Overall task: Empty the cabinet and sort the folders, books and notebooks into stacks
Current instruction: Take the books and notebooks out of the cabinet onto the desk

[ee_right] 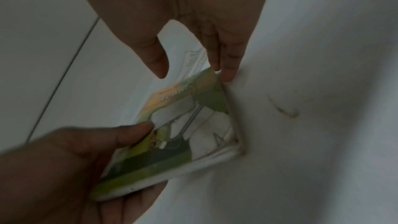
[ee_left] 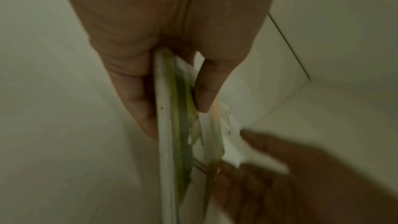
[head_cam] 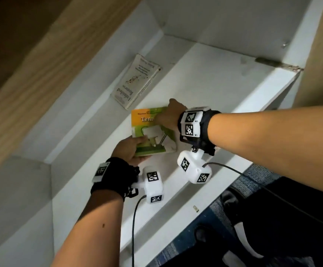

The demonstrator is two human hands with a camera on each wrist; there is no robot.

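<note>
A green and orange book (head_cam: 156, 135) lies tilted on the white cabinet shelf (head_cam: 214, 83). My left hand (head_cam: 139, 149) grips its near left corner, thumb on the cover and fingers underneath. In the left wrist view the left hand (ee_left: 178, 118) pinches the book (ee_left: 172, 151) edge-on. My right hand (head_cam: 162, 116) reaches over the far right corner. In the right wrist view the right hand (ee_right: 193, 74) has straight fingers (ee_right: 228, 67) against the corner of the book (ee_right: 193, 125), with the thumb lifted off the cover. A white paperback (head_cam: 135, 81) lies flat further back on the left.
A wooden panel (head_cam: 22, 64) borders the cabinet on the left and another (head_cam: 320, 54) on the right. A metal hinge (head_cam: 272, 63) sits at the shelf's right end. Blue patterned carpet (head_cam: 253, 182) and my dark-clothed legs (head_cam: 282, 228) are below the shelf's front edge.
</note>
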